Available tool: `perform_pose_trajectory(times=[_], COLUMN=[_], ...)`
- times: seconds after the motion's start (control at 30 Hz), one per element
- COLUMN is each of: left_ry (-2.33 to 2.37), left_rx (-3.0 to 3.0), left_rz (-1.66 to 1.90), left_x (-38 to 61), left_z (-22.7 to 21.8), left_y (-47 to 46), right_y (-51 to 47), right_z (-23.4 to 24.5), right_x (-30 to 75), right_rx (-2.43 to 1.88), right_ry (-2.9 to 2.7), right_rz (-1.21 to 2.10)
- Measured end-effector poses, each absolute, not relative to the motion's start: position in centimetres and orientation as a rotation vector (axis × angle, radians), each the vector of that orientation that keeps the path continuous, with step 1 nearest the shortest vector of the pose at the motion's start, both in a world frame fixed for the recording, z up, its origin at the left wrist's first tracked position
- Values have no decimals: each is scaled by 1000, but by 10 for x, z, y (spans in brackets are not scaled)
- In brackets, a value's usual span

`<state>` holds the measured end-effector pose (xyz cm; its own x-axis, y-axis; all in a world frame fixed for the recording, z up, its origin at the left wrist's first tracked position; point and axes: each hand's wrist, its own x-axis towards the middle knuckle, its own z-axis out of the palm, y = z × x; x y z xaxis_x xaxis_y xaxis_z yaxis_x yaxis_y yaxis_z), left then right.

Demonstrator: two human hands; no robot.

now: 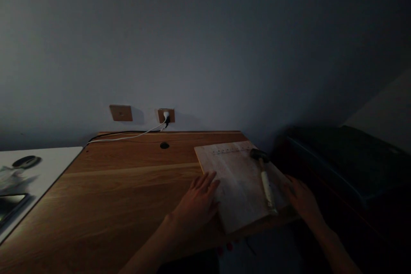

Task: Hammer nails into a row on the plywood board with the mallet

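Note:
A pale wooden board [236, 188] lies at the right end of the wooden desk, its near edge reaching the desk's front. On top of it rests a hammer [266, 184] with a dark head and a light handle. Along the board's far side runs a row of several small dark points [229, 150], perhaps nails. My left hand [201, 199] holds the board's left edge, fingers over the top. At the opposite edge, my right hand [298, 197] grips the board, its fingertips dim in shadow. Neither hand touches the hammer.
A wall socket [166, 115] holds plugs, with cables [128, 138] trailing left along the desk [128, 197]. On a white table [61, 158] at left lie a roll of tape [25, 162], crumpled clear plastic and a dark-screened device [11, 205]. Dark bulky objects [346, 162] stand at right.

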<state>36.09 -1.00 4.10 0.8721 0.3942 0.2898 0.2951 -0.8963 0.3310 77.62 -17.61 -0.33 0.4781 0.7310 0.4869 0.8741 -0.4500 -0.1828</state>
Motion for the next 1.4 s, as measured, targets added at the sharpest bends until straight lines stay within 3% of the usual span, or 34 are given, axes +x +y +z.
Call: perform_pose_trajectory(times=[0.33,0.9,1.03,1.4], left_ry=[280,446,548,794], left_rx=[2807,2885,2897,2904], left_rz=[436,433,426,710], left_x=[358,365,348,193], left_z=[24,38,36,35], left_y=[-70,-51,-46,-27], right_y=[-208,-217,-216,-180], right_z=[-41,-10,-5,14], right_x=[783,772,756,605], right_rx=[-2294,-2436,-2418,-2110], right_ry=[-1136,-851,-984,-1723], right_rz=[-408,-380,-341,-676])
